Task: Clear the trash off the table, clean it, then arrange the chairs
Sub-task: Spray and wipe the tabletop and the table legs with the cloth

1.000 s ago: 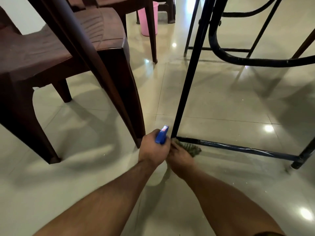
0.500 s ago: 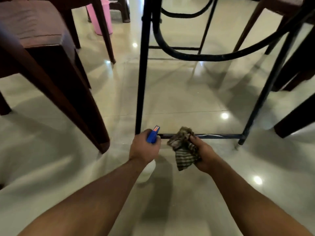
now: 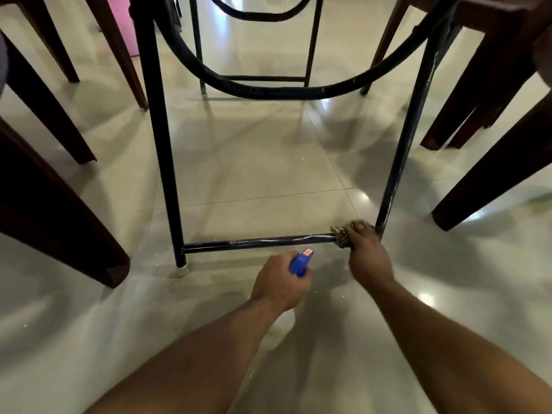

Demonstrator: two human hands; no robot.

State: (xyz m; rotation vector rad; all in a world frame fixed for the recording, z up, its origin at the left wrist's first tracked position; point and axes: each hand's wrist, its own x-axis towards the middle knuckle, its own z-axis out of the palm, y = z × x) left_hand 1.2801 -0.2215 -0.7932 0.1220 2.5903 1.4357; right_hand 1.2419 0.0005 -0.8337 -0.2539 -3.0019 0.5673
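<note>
I look low under the table at its black metal frame (image 3: 161,162). A low crossbar (image 3: 257,244) runs between two upright legs just above the floor. My right hand (image 3: 369,253) presses a checked cloth (image 3: 346,231) against the crossbar's right end, beside the right leg (image 3: 400,162). My left hand (image 3: 282,282) grips a spray bottle with a blue trigger head (image 3: 301,262), held just in front of the crossbar's middle; the bottle's body is hidden under the hand.
Dark brown chairs stand on both sides: legs at the left (image 3: 59,210) and at the right (image 3: 484,174). A pink bin (image 3: 124,22) stands far left at the back. The glossy tiled floor (image 3: 257,174) carries small crumbs near the crossbar.
My right hand has slid the cloth rightwards along the crossbar to its right end. The view has shifted to the right; the left hand keeps the spray bottle.
</note>
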